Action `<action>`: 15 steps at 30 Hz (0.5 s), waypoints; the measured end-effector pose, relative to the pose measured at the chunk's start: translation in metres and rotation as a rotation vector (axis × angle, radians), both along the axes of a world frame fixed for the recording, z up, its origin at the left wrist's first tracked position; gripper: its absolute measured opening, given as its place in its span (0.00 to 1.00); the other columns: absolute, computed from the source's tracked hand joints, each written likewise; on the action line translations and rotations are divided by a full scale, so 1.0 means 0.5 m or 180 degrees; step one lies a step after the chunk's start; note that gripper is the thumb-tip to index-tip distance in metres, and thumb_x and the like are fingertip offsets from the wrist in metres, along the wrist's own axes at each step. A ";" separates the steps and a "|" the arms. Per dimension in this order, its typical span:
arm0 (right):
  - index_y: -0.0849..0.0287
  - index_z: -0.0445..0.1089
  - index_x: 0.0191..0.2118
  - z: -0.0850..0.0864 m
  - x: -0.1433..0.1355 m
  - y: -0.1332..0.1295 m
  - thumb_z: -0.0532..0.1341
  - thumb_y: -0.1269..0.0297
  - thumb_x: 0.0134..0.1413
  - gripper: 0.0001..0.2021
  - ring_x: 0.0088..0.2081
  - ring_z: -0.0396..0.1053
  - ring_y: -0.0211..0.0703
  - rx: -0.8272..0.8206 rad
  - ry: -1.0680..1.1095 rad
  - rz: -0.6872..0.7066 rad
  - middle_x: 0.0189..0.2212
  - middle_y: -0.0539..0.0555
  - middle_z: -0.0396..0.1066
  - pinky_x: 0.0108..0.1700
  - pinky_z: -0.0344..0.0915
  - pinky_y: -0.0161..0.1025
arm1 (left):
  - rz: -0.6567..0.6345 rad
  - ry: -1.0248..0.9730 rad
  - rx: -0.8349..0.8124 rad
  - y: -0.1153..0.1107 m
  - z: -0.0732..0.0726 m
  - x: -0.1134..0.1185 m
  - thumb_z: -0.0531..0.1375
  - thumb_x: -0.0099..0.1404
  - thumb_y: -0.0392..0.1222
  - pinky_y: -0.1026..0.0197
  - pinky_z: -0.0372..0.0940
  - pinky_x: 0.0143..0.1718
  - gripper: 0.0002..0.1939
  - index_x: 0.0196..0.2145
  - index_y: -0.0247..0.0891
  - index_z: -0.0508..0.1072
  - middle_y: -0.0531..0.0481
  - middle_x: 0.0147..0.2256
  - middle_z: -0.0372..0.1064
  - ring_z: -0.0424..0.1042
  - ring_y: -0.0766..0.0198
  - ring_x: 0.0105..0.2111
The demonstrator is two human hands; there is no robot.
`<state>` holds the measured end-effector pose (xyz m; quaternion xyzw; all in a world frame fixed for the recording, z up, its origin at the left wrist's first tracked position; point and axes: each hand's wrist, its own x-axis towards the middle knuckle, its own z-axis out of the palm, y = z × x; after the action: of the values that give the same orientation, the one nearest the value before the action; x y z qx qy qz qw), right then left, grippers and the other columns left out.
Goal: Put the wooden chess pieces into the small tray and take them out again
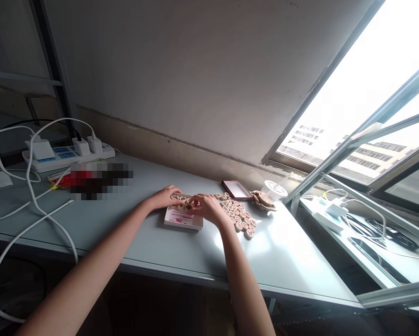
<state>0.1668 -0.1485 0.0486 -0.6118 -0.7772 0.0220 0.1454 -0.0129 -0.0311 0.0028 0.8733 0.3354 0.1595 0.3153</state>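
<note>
A shallow box lies on the desk in front of me, with several round wooden Chinese chess pieces in its far part and pink-marked paper showing in the near part. My left hand is closed around the box's far left corner, its thumb by the pieces. Over the right side of the box, my right hand pinches a Chinese chess piece with a dark character. Its palm side and part of the box are hidden. Many loose pieces lie spread to the right of this hand.
A box lid lies behind the loose pieces. Beside it are a lidded plastic cup and a brownish item. A power strip with white cables occupies the left. The desk's front edge runs below my forearms.
</note>
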 end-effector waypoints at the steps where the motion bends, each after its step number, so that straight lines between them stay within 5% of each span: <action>1: 0.55 0.69 0.37 -0.001 -0.001 0.001 0.66 0.63 0.48 0.09 0.32 0.66 0.37 0.0060 -0.0008 -0.0009 0.31 0.47 0.71 0.35 0.53 0.33 | -0.0008 0.0003 0.0014 0.000 0.000 0.000 0.56 0.53 0.63 0.59 0.61 0.46 0.29 0.46 0.41 0.69 0.45 0.48 0.64 0.66 0.53 0.47; 9: 0.54 0.72 0.32 -0.001 0.011 0.004 0.61 0.63 0.54 0.03 0.33 0.65 0.37 -0.0007 0.0004 0.0049 0.31 0.47 0.71 0.40 0.51 0.35 | -0.0045 0.0036 -0.0024 -0.002 0.002 -0.002 0.55 0.54 0.62 0.58 0.61 0.46 0.28 0.46 0.42 0.68 0.46 0.49 0.62 0.65 0.53 0.47; 15: 0.53 0.67 0.50 -0.032 0.090 0.011 0.55 0.65 0.59 0.14 0.55 0.55 0.49 0.0581 -0.0473 -0.1432 0.55 0.56 0.61 0.52 0.48 0.48 | -0.0054 0.0039 -0.0030 -0.002 0.002 -0.003 0.56 0.54 0.61 0.59 0.61 0.47 0.27 0.46 0.42 0.69 0.46 0.48 0.62 0.65 0.53 0.48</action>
<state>0.2117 -0.1429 0.0327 -0.7536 -0.6289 -0.1262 0.1439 -0.0144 -0.0322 0.0038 0.8755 0.3308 0.1499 0.3188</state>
